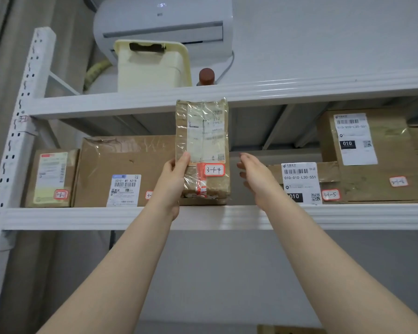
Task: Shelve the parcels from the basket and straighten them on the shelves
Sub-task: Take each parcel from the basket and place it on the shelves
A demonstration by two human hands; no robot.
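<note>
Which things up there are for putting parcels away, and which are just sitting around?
For the job: parcel tagged 3-1-4, left hand holding it, open right hand, shelved boxes, shelf.
Just sitting: cream bin, brown-capped bottle, air conditioner.

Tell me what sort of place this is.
Probably a parcel storage or pickup room: white metal shelving holds cardboard boxes with shipping labels, and the tall parcel bears a handwritten slot sticker, 3-1-4.
</note>
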